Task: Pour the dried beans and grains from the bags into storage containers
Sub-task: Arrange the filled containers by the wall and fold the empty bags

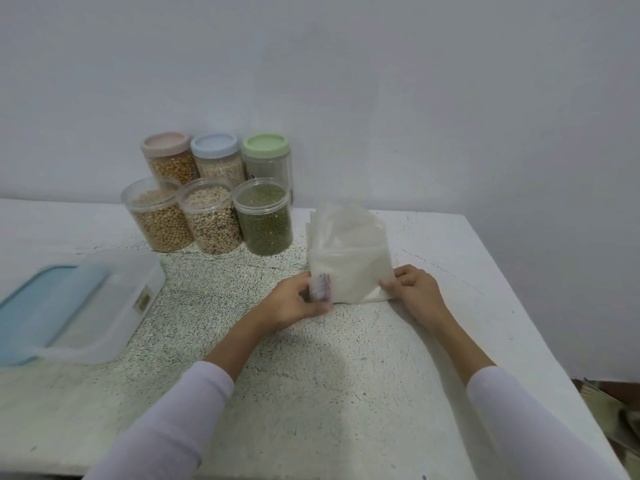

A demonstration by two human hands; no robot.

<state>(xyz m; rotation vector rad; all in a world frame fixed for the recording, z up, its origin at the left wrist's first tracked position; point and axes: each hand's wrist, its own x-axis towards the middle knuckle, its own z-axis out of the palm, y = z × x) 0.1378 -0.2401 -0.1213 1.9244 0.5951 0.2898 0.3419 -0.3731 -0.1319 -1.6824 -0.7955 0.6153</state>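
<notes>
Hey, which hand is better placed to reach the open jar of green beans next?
Left. The left hand holds the bag's left edge, on the side nearest the green bean jar. The right hand holds the far edge, so it would probably have to cross over the bag.

Table (346, 393): speckled stone-like top, white with dark flecks, matt and grainy.
Bags (349, 258): thin translucent plastic film, creased, faintly glossy.
Jars (214, 220): clear smooth plastic, three uncovered in front.
Lids (265, 144): matt pastel plastic, pink, blue and green, on the rear three.
Box (114, 306): frosted translucent plastic with a smooth blue lid panel.
Sleeves (194, 410): soft pale cloth, matt.
Wall (346, 81): matt painted plaster, smooth.
</notes>
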